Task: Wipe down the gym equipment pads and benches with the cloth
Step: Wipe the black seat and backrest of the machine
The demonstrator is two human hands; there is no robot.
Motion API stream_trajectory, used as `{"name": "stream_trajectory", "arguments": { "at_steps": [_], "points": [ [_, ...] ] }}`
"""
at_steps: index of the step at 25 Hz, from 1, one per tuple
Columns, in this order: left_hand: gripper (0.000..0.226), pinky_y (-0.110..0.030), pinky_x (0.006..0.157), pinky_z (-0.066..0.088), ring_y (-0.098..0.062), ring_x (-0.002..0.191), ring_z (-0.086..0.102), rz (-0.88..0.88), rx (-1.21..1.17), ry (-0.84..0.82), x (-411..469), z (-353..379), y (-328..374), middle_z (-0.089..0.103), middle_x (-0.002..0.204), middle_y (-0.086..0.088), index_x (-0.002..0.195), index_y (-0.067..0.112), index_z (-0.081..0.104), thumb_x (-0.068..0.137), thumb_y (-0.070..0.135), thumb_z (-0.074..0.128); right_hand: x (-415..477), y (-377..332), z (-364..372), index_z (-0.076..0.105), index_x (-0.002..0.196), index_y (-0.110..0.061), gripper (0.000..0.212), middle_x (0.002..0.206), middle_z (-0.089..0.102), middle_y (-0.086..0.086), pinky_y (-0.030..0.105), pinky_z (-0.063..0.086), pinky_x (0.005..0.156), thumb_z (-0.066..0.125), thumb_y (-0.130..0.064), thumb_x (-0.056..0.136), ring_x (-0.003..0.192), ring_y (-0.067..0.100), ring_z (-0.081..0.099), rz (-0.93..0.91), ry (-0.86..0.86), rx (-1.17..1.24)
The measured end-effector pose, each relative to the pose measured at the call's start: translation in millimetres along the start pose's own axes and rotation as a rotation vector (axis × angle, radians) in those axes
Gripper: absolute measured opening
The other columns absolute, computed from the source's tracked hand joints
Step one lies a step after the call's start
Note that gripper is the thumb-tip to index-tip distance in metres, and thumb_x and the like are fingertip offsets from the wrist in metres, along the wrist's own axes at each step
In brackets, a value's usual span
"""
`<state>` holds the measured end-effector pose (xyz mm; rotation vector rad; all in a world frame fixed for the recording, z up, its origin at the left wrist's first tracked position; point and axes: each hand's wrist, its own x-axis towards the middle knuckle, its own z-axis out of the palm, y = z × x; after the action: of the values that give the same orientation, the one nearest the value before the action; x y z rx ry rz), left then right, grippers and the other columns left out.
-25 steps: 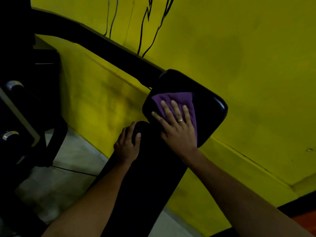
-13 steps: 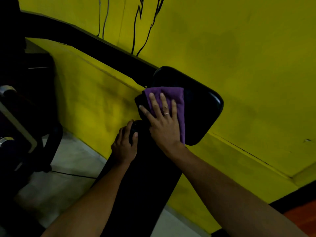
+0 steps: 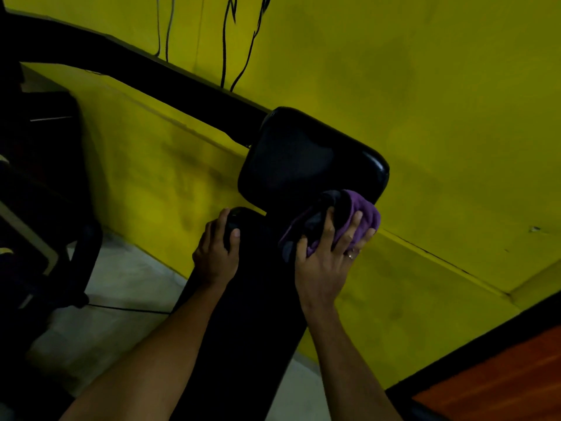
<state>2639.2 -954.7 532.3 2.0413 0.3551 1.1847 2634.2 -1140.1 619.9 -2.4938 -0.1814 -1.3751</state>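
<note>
Fingers (image 3: pixel 346 235) of my right hand (image 3: pixel 321 268) curl round the bunched purple cloth (image 3: pixel 361 214), pressing it to the head pad (image 3: pixel 303 159) at its five o'clock corner. My left hand (image 3: pixel 215 253) grips the long pad (image 3: pixel 252 299) at its top end. I judge the head pad nearly wiped; next, sweep the long pad toward six o'clock.
</note>
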Motion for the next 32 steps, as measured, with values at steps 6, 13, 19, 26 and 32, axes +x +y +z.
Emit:
{"name": "stream_trajectory", "arguments": {
  "at_steps": [6,13,19,26,32],
  "points": [
    [0.053,-0.041,0.065,0.053,-0.035,0.105,0.065,-0.017,0.007,0.013,0,4,0,0.063,0.130,-0.008,0.146,0.024,0.051,0.107,0.053,0.030,-43,1,0,0.040,0.157,-0.019,0.070,0.168,0.016,0.020,0.057,0.038,0.115,0.064,-0.028,0.091,0.154,0.043,0.017,0.047,-0.060,0.075],
    [0.064,-0.043,0.076,0.051,-0.036,0.115,0.061,-0.068,-0.012,-0.122,-1,-10,-1,0.058,0.141,-0.007,0.151,0.024,0.046,0.102,0.062,0.030,-82,11,0,0.039,0.157,-0.026,0.068,0.166,0.027,0.010,0.063,0.023,0.120,0.060,-0.040,0.094,0.153,0.046,0.020,-0.167,-0.207,-0.107],
    [0.067,-0.042,0.080,0.047,-0.038,0.118,0.060,-0.210,0.045,-0.236,-46,-27,-46,0.055,0.147,-0.006,0.155,0.029,0.037,0.097,0.063,0.034,-53,-27,20,0.034,0.159,-0.030,0.064,0.166,0.029,0.008,0.055,0.022,0.122,0.049,-0.051,0.101,0.147,0.042,0.035,-0.484,-0.239,-0.126],
    [0.052,-0.040,0.063,0.053,-0.044,0.080,0.069,-0.151,0.147,-0.134,-58,-1,-79,0.072,0.111,-0.025,0.127,-0.001,0.066,0.092,0.032,0.045,-21,-109,69,0.065,0.135,-0.022,0.054,0.150,0.054,0.007,0.053,0.017,0.123,0.057,-0.051,0.090,0.146,0.039,0.037,-0.800,-0.383,-0.013],
    [0.046,-0.046,0.079,0.045,-0.047,0.100,0.063,-0.598,0.010,-0.141,-96,-12,-132,0.070,0.106,-0.027,0.114,0.009,0.071,0.110,0.030,0.030,-43,-47,50,0.046,0.153,-0.027,0.067,0.168,0.025,0.004,0.056,0.005,0.127,0.058,-0.047,0.090,0.157,0.036,0.012,-0.996,-0.365,-0.059]
  ]
}}
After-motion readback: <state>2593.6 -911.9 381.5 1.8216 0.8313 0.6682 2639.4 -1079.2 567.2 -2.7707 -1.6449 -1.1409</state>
